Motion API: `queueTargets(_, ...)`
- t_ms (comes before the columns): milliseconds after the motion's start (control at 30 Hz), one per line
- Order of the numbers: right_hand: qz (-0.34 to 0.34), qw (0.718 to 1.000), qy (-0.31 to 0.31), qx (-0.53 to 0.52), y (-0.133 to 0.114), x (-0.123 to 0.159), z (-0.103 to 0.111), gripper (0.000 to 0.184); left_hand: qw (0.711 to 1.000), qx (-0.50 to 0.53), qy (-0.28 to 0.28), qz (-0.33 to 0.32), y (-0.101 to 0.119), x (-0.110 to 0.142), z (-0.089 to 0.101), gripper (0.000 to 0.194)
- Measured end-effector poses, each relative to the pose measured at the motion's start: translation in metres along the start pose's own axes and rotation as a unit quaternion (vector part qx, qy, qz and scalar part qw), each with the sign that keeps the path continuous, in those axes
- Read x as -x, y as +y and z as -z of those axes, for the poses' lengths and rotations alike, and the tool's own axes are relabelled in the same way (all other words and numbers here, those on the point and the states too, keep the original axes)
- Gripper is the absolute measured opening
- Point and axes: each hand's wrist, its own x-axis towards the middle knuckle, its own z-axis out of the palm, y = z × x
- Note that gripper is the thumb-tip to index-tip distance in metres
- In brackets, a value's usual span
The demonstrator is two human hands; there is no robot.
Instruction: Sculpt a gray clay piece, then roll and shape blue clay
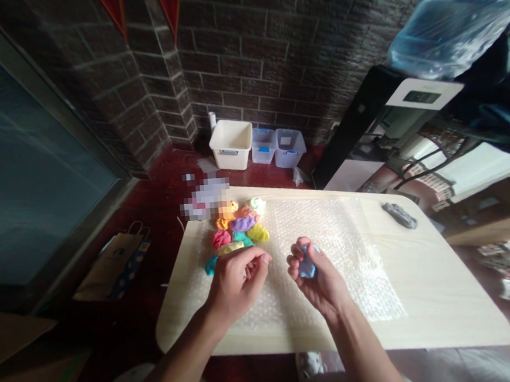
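Observation:
A light-blue lump [307, 264], with the look of soft modelling clay, sits in the curled fingers of my right hand [328, 285]. My left hand [238, 280] is closed with its thumb against the bent fingers, and nothing shows in it. It hovers just in front of a cluster of soft lumps in several colours. Among them are a purple lump [242, 224], a yellow lump [258, 232], a red lump [222, 239], a green lump [242, 238] and a teal lump [211, 265]. Both hands are above a sheet of bubble wrap [328, 220].
The bubble wrap lies on a pale wooden table [448, 293]. Toward the table's right end rests a grey crumpled lump [399, 215]. Beyond the far edge, a cream bin [232, 145] and two clear boxes [290, 148] stand on the floor. A water dispenser [356, 124] rises at the right.

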Motion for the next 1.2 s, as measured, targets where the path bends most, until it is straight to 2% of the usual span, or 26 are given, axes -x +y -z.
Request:
queueTargets(167,0.012,0.997,-0.004,0.070,0.006,0.002,-0.005,0.032,0.999,0.012,-0.007,0.033,-0.003,0.002,-0.004,0.028)
queueTargets(267,0.047,0.988,0.013,0.149,0.016,0.002,-0.008,0.035,0.990,0.080,-0.038,0.109,-0.009,0.004,-0.013,0.032)
queueTargets(400,0.096,0.967,0.049,0.229,0.029,0.000,-0.004,0.047,0.960,0.178,-0.088,0.199,-0.014,0.005,-0.027,0.032)
queueTargets(600,0.135,0.937,0.058,0.316,0.033,0.006,-0.003,0.052,0.935,0.244,-0.125,0.225,-0.009,0.004,-0.029,0.033)
queueTargets(700,0.175,0.922,0.032,0.345,0.030,0.011,-0.013,0.046,0.909,0.302,-0.146,0.248,-0.004,0.003,-0.028,0.042)
queueTargets(767,0.181,0.939,-0.022,0.293,0.030,0.013,-0.020,0.038,0.885,0.353,-0.143,0.267,-0.003,0.003,-0.029,0.042)
queueTargets(800,0.172,0.948,-0.044,0.264,0.031,0.014,-0.023,0.039,0.879,0.370,-0.135,0.267,-0.003,0.003,-0.030,0.041)
queueTargets(900,0.149,0.957,-0.063,0.240,0.035,0.015,-0.025,0.047,0.897,0.356,-0.109,0.238,-0.006,0.005,-0.033,0.042)
queueTargets(1033,0.129,0.951,-0.022,0.280,0.036,0.014,-0.018,0.044,0.936,0.258,-0.115,0.209,-0.005,0.006,-0.032,0.036)
queueTargets(1200,0.169,0.950,-0.004,0.261,0.028,0.011,-0.014,0.043,0.969,0.188,-0.101,0.129,0.007,0.003,-0.024,0.021)
